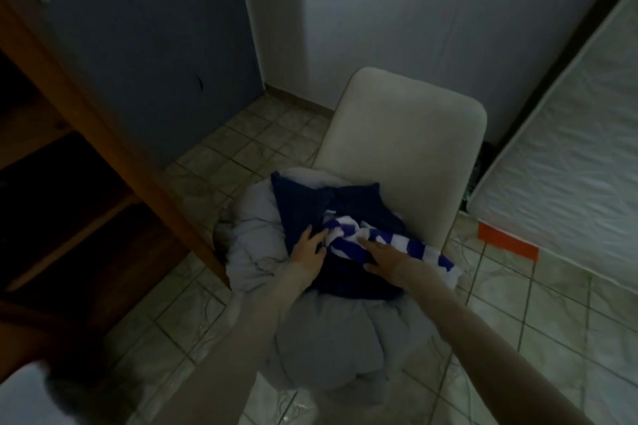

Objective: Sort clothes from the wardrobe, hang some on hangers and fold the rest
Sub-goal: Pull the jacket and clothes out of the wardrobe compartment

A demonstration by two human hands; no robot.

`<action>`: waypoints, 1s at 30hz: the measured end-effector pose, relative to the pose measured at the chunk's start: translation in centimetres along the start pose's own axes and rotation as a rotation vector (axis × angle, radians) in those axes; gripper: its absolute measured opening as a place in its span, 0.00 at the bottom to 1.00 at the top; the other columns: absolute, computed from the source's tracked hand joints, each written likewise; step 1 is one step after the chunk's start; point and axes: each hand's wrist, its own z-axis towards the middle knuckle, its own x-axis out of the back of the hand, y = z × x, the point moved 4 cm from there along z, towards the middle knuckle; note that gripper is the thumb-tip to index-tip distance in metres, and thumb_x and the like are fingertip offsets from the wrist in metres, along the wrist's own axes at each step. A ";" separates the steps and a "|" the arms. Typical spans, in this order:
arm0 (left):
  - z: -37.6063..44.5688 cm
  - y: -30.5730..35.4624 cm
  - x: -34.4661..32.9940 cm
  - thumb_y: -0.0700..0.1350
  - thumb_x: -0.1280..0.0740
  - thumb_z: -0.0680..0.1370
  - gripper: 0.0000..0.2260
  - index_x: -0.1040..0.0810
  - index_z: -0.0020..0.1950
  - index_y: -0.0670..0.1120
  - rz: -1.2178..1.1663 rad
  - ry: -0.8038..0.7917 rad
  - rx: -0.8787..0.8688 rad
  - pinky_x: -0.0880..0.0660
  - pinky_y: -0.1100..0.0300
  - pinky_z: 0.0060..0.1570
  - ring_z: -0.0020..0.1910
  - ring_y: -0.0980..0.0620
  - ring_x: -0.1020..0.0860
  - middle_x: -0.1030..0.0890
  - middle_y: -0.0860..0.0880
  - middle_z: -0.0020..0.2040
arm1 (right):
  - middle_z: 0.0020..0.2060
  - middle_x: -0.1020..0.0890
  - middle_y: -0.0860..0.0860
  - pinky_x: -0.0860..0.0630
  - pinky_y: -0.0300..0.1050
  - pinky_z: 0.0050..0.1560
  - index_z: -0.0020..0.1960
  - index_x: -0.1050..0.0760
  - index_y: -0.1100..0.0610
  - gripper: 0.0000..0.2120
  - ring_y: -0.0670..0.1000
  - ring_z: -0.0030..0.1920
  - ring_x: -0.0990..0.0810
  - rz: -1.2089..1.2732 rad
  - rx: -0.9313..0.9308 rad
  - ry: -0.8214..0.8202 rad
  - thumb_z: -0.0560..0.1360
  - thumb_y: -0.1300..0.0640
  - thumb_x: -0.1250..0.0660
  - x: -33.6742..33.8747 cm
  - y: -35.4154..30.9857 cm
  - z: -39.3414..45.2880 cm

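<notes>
Two hands work the pile: my left hand lies spread and unclenched on the navy garment, while my right hand presses flat, fingers loose, on the blue-and-white striped cloth. Both garments sit atop a pale grey bundle heaped on the chair, beside the wardrobe. Tugging the stripes could drag the whole overhanging heap onto the tiled floor.

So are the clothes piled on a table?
No, the clothes pile sits on a pale upholstered chair, with both hands on the striped garment.
</notes>
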 end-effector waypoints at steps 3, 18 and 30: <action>0.1 0.0 0.0 0.40 0.45 0.82 0.22 0.42 0.76 0.49 0.030 0.006 -0.002 0.48 0.58 0.72 0.75 0.45 0.47 0.51 0.46 0.78 | 0.76 0.51 0.57 0.44 0.48 0.72 0.77 0.62 0.54 0.32 0.57 0.75 0.46 0.021 0.010 0.021 0.82 0.53 0.45 -0.5 0.1 -0.1; -7.2 7.8 10.6 0.38 0.42 0.81 0.18 0.33 0.71 0.43 0.027 0.075 -0.058 0.33 0.56 0.65 0.68 0.43 0.33 0.34 0.41 0.70 | 0.73 0.39 0.58 0.39 0.45 0.68 0.76 0.48 0.58 0.25 0.57 0.70 0.36 -0.050 0.087 0.194 0.82 0.53 0.46 11.1 -8.5 -8.5; -20.6 10.2 25.6 0.40 0.41 0.81 0.14 0.28 0.66 0.44 0.063 0.228 -0.061 0.32 0.67 0.52 0.65 0.47 0.29 0.28 0.45 0.66 | 0.63 0.27 0.57 0.32 0.46 0.64 0.68 0.33 0.60 0.17 0.57 0.65 0.29 -0.260 0.248 0.310 0.81 0.55 0.44 20.3 -23.5 -18.5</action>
